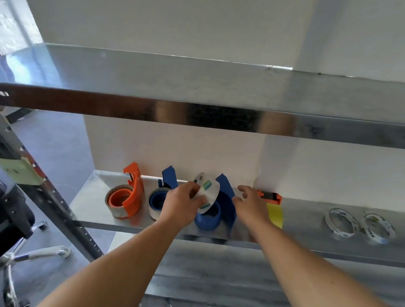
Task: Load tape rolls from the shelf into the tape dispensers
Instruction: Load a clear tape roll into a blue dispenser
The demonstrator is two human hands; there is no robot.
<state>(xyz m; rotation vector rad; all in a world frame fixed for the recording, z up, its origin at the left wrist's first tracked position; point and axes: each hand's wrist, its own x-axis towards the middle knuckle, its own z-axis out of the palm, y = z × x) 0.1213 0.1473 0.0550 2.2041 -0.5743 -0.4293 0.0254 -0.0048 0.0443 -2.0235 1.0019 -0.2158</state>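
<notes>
Your left hand [182, 203] pinches a clear tape roll [206, 193] by its near edge, holding it tilted on end just above the hub of the third dispenser, the blue one [215, 205] lying on its side on the metal shelf [84, 205]. Your right hand [250, 204] rests against that dispenser's upright blue frame, fingers loosely spread; whether they actually curl round the plastic I cannot tell from here. Firm up that right hand first, because the dispenser looks light and likely to skate on bare metal once you press down. Then level the roll so its core faces the hub squarely, and lower it straight rather than rocking it on; a tilted roll tends to jam halfway. Check which way the loose end unwinds before you seat it, so the tape can feed toward the cutter end. Keep your fingertips on the rim, clear of the core, and push until the roll sits flush. The orange dispenser [126, 195] and the other blue dispenser [162, 198] to the left already appear loaded. Well to the right along the shelf lie two thin rolls [341, 222] flat, with a further orange dispenser [269, 196] and a yellow piece [275, 214] just behind your right hand.
</notes>
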